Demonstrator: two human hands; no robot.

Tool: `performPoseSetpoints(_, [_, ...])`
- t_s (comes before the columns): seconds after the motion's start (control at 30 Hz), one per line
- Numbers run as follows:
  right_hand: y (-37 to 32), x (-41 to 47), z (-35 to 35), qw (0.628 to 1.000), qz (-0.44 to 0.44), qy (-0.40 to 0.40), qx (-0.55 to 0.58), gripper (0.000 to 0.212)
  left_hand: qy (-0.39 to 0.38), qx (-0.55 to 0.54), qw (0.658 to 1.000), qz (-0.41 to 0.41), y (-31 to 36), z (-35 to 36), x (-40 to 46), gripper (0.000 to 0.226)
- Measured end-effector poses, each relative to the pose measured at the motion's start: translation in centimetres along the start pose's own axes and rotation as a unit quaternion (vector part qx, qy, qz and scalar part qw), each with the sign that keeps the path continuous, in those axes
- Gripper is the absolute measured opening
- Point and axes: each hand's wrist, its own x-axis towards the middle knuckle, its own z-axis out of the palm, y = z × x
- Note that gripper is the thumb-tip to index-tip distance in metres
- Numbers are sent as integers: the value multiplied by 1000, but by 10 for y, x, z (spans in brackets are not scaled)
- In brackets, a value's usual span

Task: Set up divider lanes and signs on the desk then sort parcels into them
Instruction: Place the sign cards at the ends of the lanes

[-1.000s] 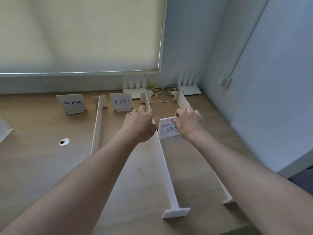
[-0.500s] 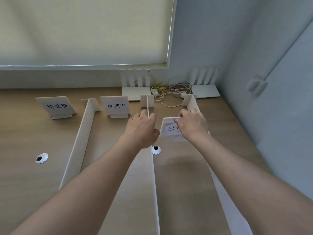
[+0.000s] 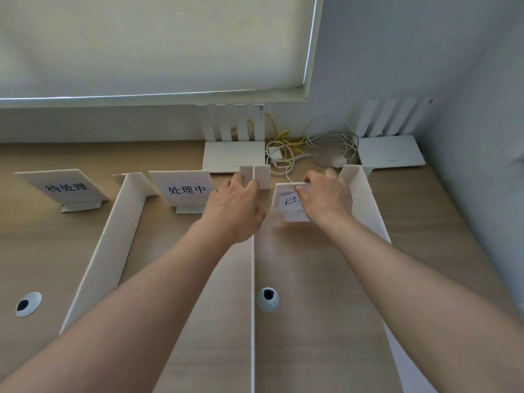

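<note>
The right hand (image 3: 326,198) pinches the third sign (image 3: 283,198) by its top edge, low over the desk (image 3: 425,222) at one o'clock. The left hand (image 3: 234,207), fingers curled, rests on the middle divider (image 3: 252,307) at twelve o'clock.

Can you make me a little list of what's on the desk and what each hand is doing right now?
Signs standing: 待处理 sign, 处理中 sign
Third sign: white, partly hidden, held by the right hand in the rightmost lane
Left hand: fingers on top of the middle divider
Other dividers: left divider, right divider
Parcels: none in view
Back of desk: two white routers and tangled cables
</note>
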Motion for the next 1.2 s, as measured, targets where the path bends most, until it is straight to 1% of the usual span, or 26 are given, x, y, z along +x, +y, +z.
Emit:
performPoseSetpoints(0.2, [-8, 70, 43, 1000, 8, 12, -7, 35, 7, 7, 1000, -10, -24, 29, 50, 36])
performPoseSetpoints(0.37, [-14, 98, 58, 999, 20, 17, -22, 35, -6, 12, 1000, -19, -34, 50, 62, 32])
performPoseSetpoints(0.43, [-16, 103, 57, 999, 19, 22, -23, 34, -5, 3, 1000, -24, -39, 54, 62, 35])
performPoseSetpoints(0.67, [-13, 92, 65, 999, 26, 20, -36, 31, -10, -13, 999, -36, -47, 57, 50, 40])
performPoseSetpoints(0.87, [-10, 87, 65, 999, 36, 16, -33, 31, -3, -16, 999, -44, -51, 51, 43, 40])
performPoseSetpoints(0.93, [-9, 86, 64, 999, 34, 10, -35, 35, -6, -13, 999, -49, -52, 50, 41, 40])
performPoseSetpoints(1.07, [-8, 75, 58, 999, 25, 6, -41, 56, -10, -10, 998, -53, -50, 43, 31, 39])
performPoseSetpoints(1.2, [-15, 42, 47, 999, 2, 15, -43, 56, -8, -5, 999, -53, -45, 26, 10, 41])
